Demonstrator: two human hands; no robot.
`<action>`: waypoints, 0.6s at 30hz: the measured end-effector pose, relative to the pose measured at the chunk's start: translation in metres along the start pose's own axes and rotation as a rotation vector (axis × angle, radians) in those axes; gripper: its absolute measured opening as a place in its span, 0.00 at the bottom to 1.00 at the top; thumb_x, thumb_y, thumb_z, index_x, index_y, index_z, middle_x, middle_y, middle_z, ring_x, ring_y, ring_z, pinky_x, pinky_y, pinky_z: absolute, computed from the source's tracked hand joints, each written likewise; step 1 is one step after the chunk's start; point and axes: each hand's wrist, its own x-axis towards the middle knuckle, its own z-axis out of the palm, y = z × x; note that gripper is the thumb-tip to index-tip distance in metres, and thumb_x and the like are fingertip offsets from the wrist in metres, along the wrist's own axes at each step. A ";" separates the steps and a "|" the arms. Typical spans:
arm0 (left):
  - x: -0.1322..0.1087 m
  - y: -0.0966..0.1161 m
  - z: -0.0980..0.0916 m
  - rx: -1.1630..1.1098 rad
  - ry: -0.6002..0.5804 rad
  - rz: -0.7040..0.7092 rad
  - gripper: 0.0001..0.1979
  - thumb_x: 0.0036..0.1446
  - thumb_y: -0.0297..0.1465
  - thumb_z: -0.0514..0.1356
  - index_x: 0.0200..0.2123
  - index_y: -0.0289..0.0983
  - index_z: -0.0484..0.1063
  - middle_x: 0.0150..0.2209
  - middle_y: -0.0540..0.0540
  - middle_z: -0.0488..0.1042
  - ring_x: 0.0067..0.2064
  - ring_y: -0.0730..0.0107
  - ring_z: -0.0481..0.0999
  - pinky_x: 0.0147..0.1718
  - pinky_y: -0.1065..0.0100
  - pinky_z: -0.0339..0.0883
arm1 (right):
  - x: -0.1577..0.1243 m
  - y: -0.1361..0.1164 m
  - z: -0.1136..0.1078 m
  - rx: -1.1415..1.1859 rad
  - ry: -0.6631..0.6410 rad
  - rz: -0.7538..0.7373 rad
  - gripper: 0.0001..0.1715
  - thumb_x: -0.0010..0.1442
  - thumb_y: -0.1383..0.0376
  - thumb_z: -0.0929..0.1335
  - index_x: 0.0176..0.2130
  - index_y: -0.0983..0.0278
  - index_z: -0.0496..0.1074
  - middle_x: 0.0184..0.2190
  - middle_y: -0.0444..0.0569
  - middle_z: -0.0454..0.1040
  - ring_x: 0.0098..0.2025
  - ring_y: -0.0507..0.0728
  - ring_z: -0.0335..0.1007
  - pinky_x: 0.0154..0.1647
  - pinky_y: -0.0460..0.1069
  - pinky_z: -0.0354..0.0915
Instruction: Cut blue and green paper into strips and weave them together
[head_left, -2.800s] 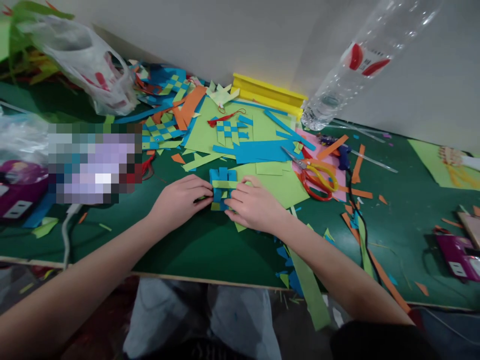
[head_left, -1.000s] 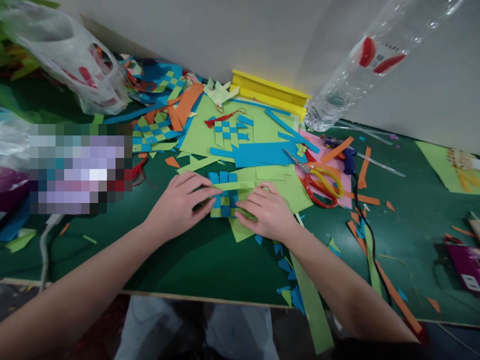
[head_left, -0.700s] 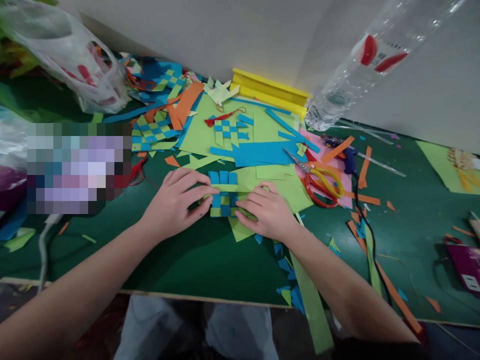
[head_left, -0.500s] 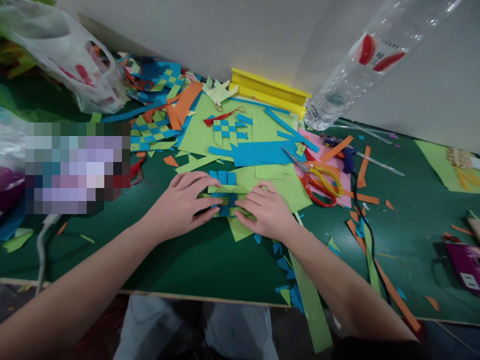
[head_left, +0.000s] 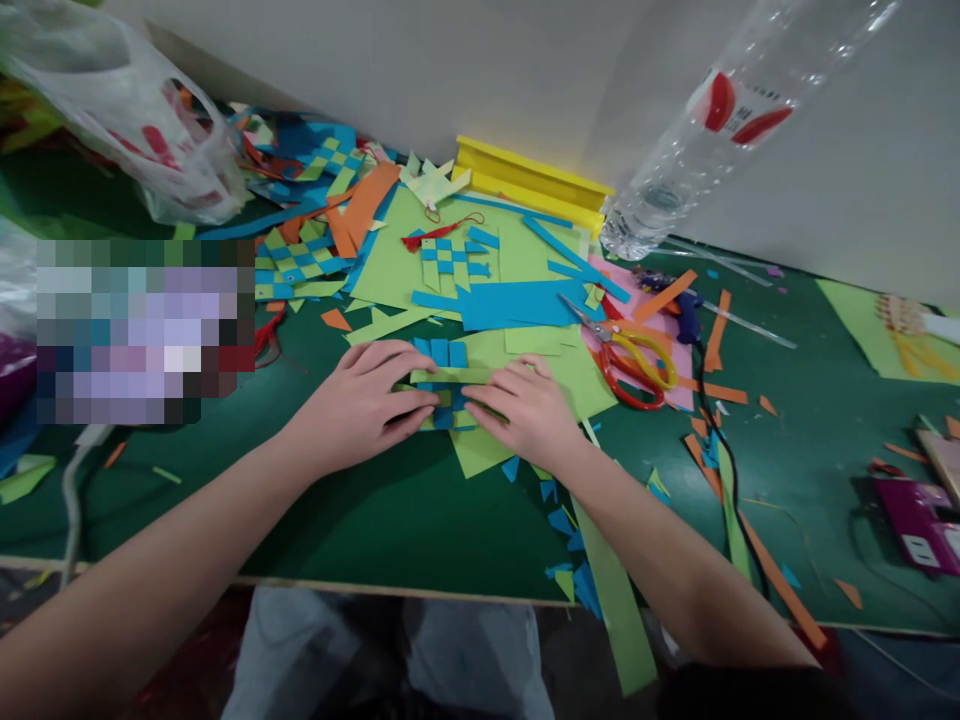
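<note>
Between my hands lies a small weave of blue and green paper strips [head_left: 444,397], its blue ends pointing away from me. A loose-looking green paper strip [head_left: 459,376] crosses its upper part. My left hand [head_left: 366,400] grips the weave's left edge, fingertips over the blue strips. On the other side, my right hand [head_left: 531,412] has its fingers bent around the right ends of the green strips. Both hands partly cover the weave's edges. Light green paper [head_left: 592,385] lies under and behind it, with scissors [head_left: 630,352] with red and yellow handles to the right.
Behind are a finished-looking woven paper fish [head_left: 450,258], a blue sheet [head_left: 517,304] and a yellow holder [head_left: 532,182]. A plastic bottle [head_left: 690,170] and glue gun [head_left: 681,312] stand right; a plastic bag [head_left: 172,150] stands left. Scraps litter the table [head_left: 360,530].
The right-hand fingers have shifted slightly up along the green crossing strip, which now shows more of its length. The left hand stays on the weave. The whole view has slid a little left.
</note>
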 end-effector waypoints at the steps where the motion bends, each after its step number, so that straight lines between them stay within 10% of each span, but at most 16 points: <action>1: 0.000 0.000 0.000 0.000 0.004 0.004 0.09 0.62 0.32 0.58 0.38 0.45 0.80 0.50 0.44 0.75 0.55 0.51 0.70 0.51 0.50 0.65 | 0.000 0.000 0.001 -0.007 -0.007 0.000 0.14 0.68 0.61 0.64 0.42 0.63 0.77 0.31 0.46 0.78 0.35 0.54 0.72 0.49 0.54 0.58; 18: -0.001 0.001 0.001 0.082 0.023 0.059 0.10 0.63 0.32 0.58 0.38 0.43 0.80 0.50 0.43 0.75 0.56 0.53 0.70 0.51 0.52 0.65 | 0.001 -0.001 0.002 -0.042 -0.020 -0.016 0.17 0.67 0.59 0.64 0.45 0.67 0.77 0.32 0.49 0.78 0.36 0.55 0.73 0.51 0.55 0.58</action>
